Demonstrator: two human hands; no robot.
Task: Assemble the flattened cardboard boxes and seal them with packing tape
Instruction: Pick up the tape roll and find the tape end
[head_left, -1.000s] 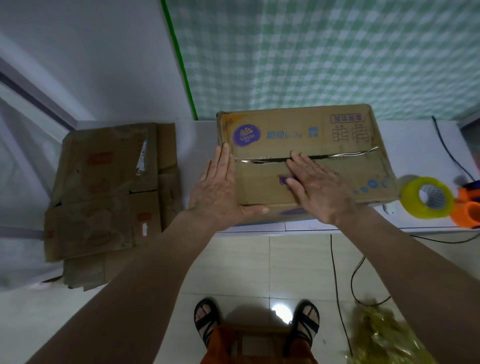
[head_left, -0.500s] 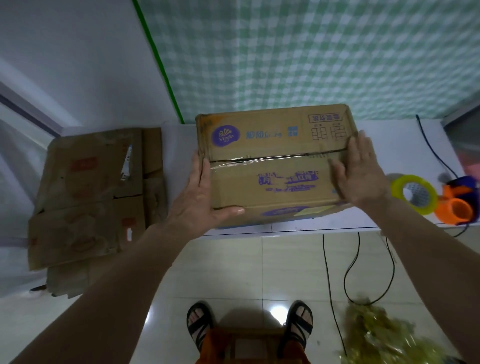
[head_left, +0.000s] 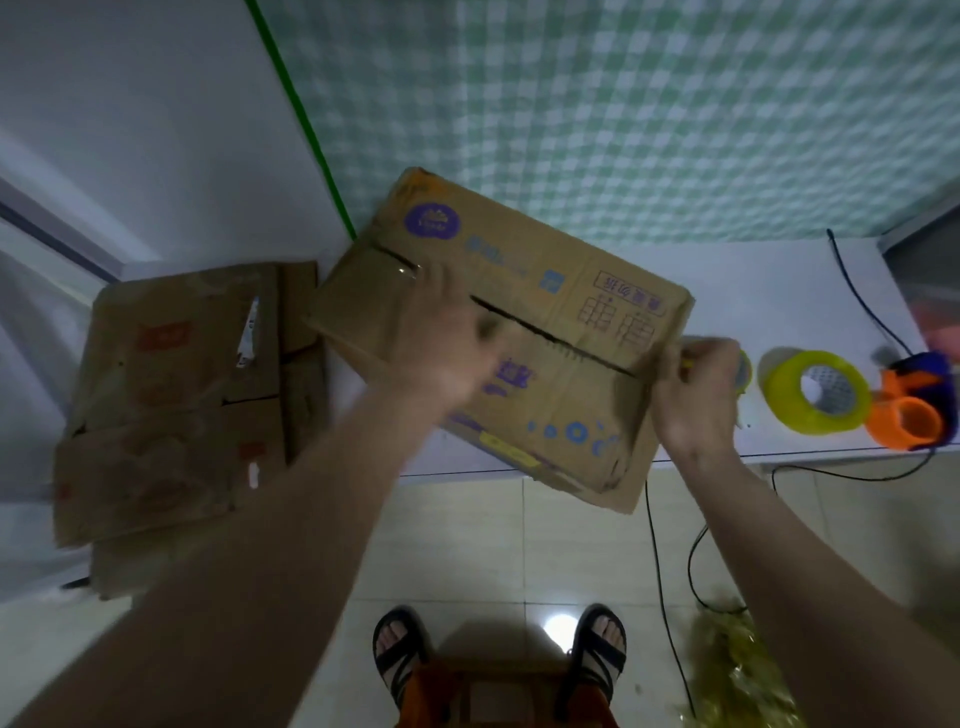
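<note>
Feet: two sandalled feet (head_left: 397, 649) stand on the tiled floor (head_left: 457, 530), nearest the camera.
Cable: a black cable (head_left: 655, 561) trails over the floor on the right.
Left hand: the left hand (head_left: 441, 338) lies on top of the cardboard box (head_left: 545, 322), over the dark seam between its flaps; it is motion-blurred, so I cannot tell whether its fingers are flat or curled.
Right hand: the right hand (head_left: 696, 389) is at the box's right end, its fingers curled in a pinch against that edge.
Box: it is turned askew on the white counter (head_left: 769, 291), with its near right corner jutting past the counter's front edge over the floor; purple print faces up.
Flat boxes: a stack of flattened cardboard boxes (head_left: 182, 395) lies on the counter's left part, just beside the assembled box.
Tape: a yellow tape roll (head_left: 815, 397) sits on the counter right of the right hand, with an orange tape dispenser (head_left: 911, 415) just beyond it.
Wall: green-checked covering (head_left: 649, 104) rises behind the counter.
</note>
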